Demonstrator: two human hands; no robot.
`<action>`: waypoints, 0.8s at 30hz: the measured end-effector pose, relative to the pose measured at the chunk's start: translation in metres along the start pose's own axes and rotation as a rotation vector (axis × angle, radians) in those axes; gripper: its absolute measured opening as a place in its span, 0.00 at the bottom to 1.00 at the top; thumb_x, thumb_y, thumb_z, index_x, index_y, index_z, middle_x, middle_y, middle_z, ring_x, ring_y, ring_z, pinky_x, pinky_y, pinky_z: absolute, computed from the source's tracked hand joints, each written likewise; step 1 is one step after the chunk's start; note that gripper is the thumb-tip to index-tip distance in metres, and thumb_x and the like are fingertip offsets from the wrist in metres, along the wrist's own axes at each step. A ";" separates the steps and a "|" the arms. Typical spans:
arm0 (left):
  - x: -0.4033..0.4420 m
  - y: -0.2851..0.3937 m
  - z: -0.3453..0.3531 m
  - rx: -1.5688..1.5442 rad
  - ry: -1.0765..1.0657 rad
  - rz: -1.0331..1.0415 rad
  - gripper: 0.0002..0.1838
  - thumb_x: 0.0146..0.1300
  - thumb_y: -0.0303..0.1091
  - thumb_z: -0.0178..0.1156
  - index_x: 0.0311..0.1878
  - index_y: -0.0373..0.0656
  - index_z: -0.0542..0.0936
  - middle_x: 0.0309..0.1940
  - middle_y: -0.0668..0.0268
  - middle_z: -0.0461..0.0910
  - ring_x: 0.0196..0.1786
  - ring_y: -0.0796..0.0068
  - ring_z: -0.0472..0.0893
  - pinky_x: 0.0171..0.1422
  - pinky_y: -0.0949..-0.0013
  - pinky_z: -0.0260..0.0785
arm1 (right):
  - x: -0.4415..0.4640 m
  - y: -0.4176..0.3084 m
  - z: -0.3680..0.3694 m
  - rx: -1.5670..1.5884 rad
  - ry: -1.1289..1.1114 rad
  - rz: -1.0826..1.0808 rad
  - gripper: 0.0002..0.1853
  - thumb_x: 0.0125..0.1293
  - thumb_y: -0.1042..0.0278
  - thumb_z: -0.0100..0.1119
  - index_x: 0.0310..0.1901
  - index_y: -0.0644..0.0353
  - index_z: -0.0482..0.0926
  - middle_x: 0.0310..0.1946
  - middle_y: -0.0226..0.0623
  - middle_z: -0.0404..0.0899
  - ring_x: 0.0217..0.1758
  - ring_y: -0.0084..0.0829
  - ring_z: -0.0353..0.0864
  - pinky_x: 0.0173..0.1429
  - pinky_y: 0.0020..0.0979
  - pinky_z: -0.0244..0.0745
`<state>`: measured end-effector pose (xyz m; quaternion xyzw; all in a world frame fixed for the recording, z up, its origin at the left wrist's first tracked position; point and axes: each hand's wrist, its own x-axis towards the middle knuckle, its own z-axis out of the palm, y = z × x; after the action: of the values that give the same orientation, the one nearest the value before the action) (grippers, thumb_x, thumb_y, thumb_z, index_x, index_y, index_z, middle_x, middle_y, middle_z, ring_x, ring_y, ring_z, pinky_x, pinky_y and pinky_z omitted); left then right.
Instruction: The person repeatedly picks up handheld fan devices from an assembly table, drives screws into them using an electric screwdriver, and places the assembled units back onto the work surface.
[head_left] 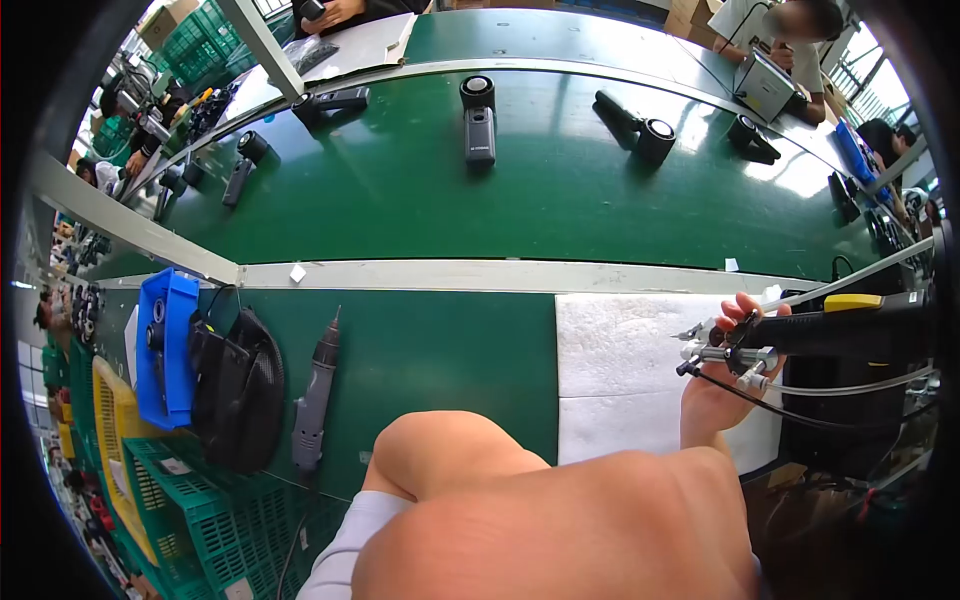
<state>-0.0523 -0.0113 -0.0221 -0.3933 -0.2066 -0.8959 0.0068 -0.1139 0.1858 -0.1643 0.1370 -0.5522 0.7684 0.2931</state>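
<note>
My right hand [710, 398] is at the right, beside a black machine body [850, 330]. Its fingers curl round a metal fitting [745, 358] with hoses and a thin pointed tip, which hides part of the palm. Below the hand lies a white foam sheet [625, 350]. My bare arms fill the bottom centre, with a white sleeve at the lower left. My left hand cannot be made out. A grey electric screwdriver [316, 395] lies on the green bench, far left of my right hand.
A blue bin [165, 350] with parts, a black mesh bag [238, 390] and green crates [225, 510] stand at the left. Beyond a pale rail [420, 274], several dark handheld devices lie on a green surface [400, 200]. Co-workers are at the far side.
</note>
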 end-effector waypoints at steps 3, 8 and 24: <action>-0.005 0.000 0.000 -0.016 -0.025 0.004 0.06 0.71 0.35 0.53 0.47 0.49 0.76 0.27 0.67 0.69 0.21 0.76 0.67 0.25 0.72 0.56 | -0.003 0.000 0.002 0.005 0.033 0.012 0.37 0.67 0.55 0.57 0.73 0.58 0.54 0.59 0.56 0.72 0.56 0.37 0.78 0.61 0.34 0.72; -0.007 0.003 0.003 -0.018 -0.044 0.015 0.05 0.70 0.34 0.54 0.45 0.49 0.76 0.26 0.68 0.68 0.20 0.77 0.66 0.24 0.73 0.54 | -0.006 -0.001 0.005 -0.003 0.032 0.003 0.35 0.69 0.54 0.55 0.72 0.58 0.55 0.59 0.57 0.72 0.55 0.36 0.78 0.60 0.33 0.72; 0.000 -0.001 0.007 -0.047 -0.023 0.035 0.02 0.68 0.34 0.58 0.40 0.48 0.76 0.21 0.70 0.66 0.17 0.79 0.62 0.22 0.73 0.49 | 0.002 -0.007 0.004 0.027 0.046 0.014 0.35 0.69 0.57 0.55 0.72 0.58 0.55 0.59 0.56 0.71 0.55 0.35 0.77 0.60 0.32 0.72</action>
<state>-0.0476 -0.0079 -0.0178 -0.4071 -0.1787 -0.8957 0.0110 -0.1121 0.1842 -0.1562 0.1194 -0.5358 0.7808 0.2985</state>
